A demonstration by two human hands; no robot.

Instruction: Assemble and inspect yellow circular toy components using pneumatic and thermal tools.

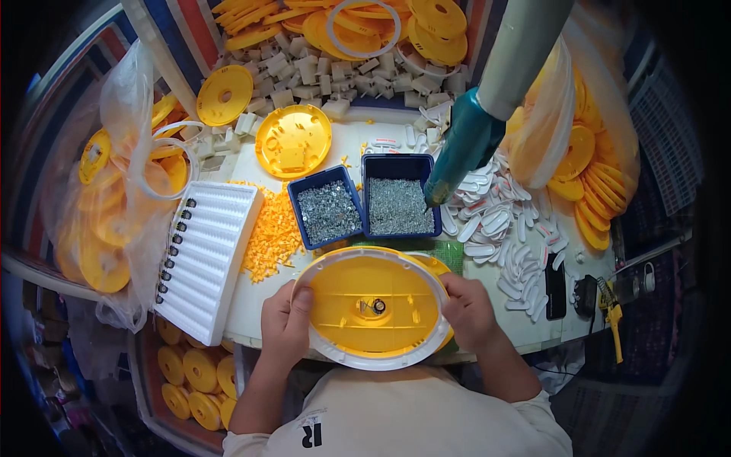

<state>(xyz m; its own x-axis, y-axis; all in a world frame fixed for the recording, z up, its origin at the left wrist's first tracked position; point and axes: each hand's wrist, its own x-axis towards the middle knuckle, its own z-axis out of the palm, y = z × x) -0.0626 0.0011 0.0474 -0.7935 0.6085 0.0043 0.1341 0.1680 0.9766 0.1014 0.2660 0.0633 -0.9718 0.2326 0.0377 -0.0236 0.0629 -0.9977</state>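
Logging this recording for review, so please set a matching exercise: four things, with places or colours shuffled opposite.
1. white-rimmed yellow shell
2. white ribbed tray
3. small metal parts
4. pointed tool

A. teal
B. inside blue bins
C. held between left hand and right hand
D. left of loose orange pieces

Pairs: 1-C, 2-D, 3-B, 4-A

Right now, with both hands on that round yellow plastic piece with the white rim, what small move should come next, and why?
Perhaps let the left hand steady that white-rimmed yellow piece and free the right hand: both hands hold it, while the teal cylindrical tool beyond is in neither.
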